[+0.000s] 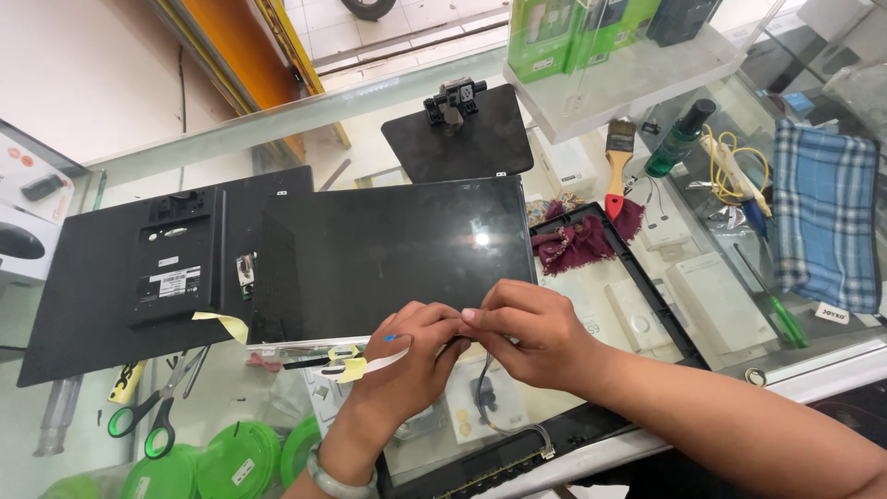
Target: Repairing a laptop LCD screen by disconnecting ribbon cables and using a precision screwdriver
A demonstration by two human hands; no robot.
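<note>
A black display panel lies flat on the glass counter. At its near edge my left hand and my right hand meet, fingertips pinched together on a thin flat ribbon cable with yellow tape on it. The cable runs left from my fingers along the panel's lower edge. My left wrist wears a pale bead bracelet. A black bezel frame lies under my right forearm.
A black back cover lies to the left, a black stand base behind. Green-handled scissors sit at lower left. A paintbrush, green bottle, maroon cloth, green screwdriver and plaid cloth lie right.
</note>
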